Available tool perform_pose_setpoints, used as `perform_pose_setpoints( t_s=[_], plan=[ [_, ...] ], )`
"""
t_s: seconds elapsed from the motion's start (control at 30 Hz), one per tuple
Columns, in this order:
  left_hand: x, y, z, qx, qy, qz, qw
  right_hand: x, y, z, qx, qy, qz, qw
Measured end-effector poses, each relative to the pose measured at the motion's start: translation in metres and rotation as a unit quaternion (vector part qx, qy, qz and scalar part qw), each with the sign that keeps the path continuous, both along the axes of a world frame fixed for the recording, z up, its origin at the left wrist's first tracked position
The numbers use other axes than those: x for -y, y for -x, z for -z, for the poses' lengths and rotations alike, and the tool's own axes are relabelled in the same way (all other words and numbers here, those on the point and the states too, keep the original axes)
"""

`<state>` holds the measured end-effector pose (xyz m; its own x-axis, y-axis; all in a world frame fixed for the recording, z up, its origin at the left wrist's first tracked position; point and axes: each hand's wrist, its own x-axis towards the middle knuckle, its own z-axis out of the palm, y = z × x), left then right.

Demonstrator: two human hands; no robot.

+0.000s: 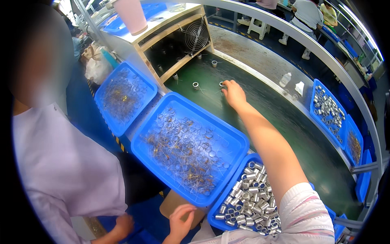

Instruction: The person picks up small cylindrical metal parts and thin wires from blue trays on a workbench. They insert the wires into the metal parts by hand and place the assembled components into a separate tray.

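Reaching out over the green conveyor belt (pixel 280 134), my right hand (pixel 234 93) has its fingertips closed on a small metal sleeve (pixel 221 84) standing on the belt, a thin wire showing beside it. Low in the view, my left hand (pixel 181 223) is by the near edge of a blue tray (pixel 142 152); its fingers are loosely bent and apart, with nothing seen in them. That tray holds a tangle of thin wire parts with rings (pixel 183 150). Under my right forearm, another blue tray (pixel 215 221) is heaped with silver metal sleeves (pixel 250 195).
Several wired sleeves (pixel 196 85) stand on the belt near a wooden-framed box with a round fan grille (pixel 196 35). A pink cup (pixel 130 16) sits on top. A co-worker (pixel 73 158) is at my left. Beyond the belt are a clear bottle (pixel 285 79) and blue trays (pixel 313 107).
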<state>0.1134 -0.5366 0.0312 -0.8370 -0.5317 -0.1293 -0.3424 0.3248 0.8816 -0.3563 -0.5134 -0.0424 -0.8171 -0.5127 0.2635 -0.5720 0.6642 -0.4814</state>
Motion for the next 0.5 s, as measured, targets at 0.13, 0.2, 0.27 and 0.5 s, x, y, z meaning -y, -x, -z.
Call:
perform_pose_setpoints(
  t_s=[0.13, 0.2, 0.27, 0.5],
  plan=[
    [0.023, 0.006, -0.006, -0.03, 0.003, -0.026, 0.999, 0.025, 0.026, 0.011, -0.04, -0.072, 0.016, 0.996],
    [0.025, 0.007, -0.005, -0.025, -0.012, -0.03, 0.999, 0.03, 0.031, 0.015, -0.065, -0.099, 0.013, 0.993],
    [0.026, 0.007, -0.002, -0.019, -0.027, -0.034, 0.999, 0.033, 0.033, 0.012, -0.009, -0.145, 0.031, 0.989],
    [0.01, 0.003, 0.018, 0.023, -0.08, -0.001, 0.997, -0.011, 0.022, -0.001, 0.042, -0.017, 0.019, 0.999]
  ],
)
